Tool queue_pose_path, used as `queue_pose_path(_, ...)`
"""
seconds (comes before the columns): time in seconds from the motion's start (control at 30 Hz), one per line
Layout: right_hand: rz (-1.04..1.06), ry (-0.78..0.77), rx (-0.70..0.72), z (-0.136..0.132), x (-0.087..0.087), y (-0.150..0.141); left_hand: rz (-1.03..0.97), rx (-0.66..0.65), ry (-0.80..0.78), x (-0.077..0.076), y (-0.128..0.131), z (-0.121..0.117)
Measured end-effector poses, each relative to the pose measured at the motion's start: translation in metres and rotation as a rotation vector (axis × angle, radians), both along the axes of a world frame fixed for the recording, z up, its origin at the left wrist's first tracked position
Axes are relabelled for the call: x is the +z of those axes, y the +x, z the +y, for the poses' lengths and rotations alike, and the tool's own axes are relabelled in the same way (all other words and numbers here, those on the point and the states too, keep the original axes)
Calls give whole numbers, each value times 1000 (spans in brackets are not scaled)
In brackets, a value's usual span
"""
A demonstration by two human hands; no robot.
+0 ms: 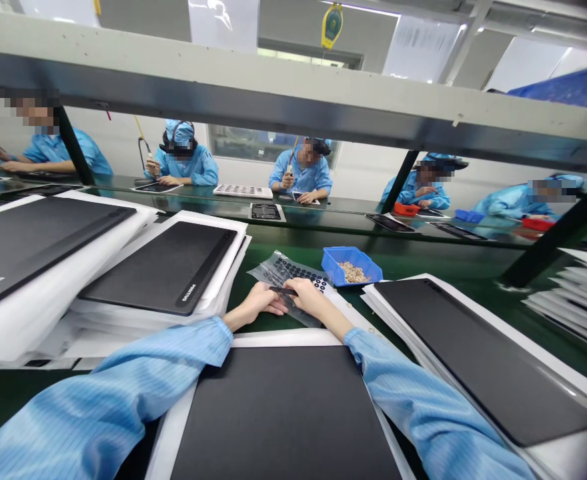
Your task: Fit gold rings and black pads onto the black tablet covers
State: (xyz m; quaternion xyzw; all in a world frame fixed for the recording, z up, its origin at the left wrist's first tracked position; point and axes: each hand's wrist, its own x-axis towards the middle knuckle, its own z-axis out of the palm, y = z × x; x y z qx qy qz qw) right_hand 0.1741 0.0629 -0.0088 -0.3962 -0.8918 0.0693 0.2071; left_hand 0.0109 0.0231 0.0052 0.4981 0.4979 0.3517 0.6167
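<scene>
Okay, the fingers of my right hand seem clenched on a thin black strip atop a clear plastic bag of black keys, slanting across the counter; my left hand rests released, just beside.

Green assembly-line belt under a blue plastic bin of small parts, a clear plastic bag, white-edged black panels

Your left grip and right grip sit close together in front of you, bare and palms down, fingers angled inward and almost meeting. Your left forearm and right forearm reach in from the lower corners in striped blue sleeves, wrists showing.
</scene>
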Motion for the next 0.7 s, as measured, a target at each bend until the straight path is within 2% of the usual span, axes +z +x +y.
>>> queue_pose_path(0.2, 131, -69, -32, -7, 11, 0, 42, 18, 15, 5, 0, -4)
queue_pose_path(0.3, 270, -130, -92, -11, 30, 2, 122, 34, 13, 9, 3, -5)
queue_pose_path(0.43, 502, -269, -208, -26, 65, 7, 288, 68, 30, 16, 2, -9)
queue_pose_path(0.5, 579, -381, -253, -45, 81, 15, 392, 76, 62, 21, -4, -16)
queue_pose_path(0.57, 622, -508, -287, -76, 92, 28, 501, 56, 116, 29, -12, -28)
queue_pose_path(0.63, 655, -619, -322, -117, 95, 44, 605, 12, 200, 39, -16, -43)
queue_pose_path(0.7, 702, -685, -354, -162, 90, 61, 677, -43, 309, 49, -13, -62)
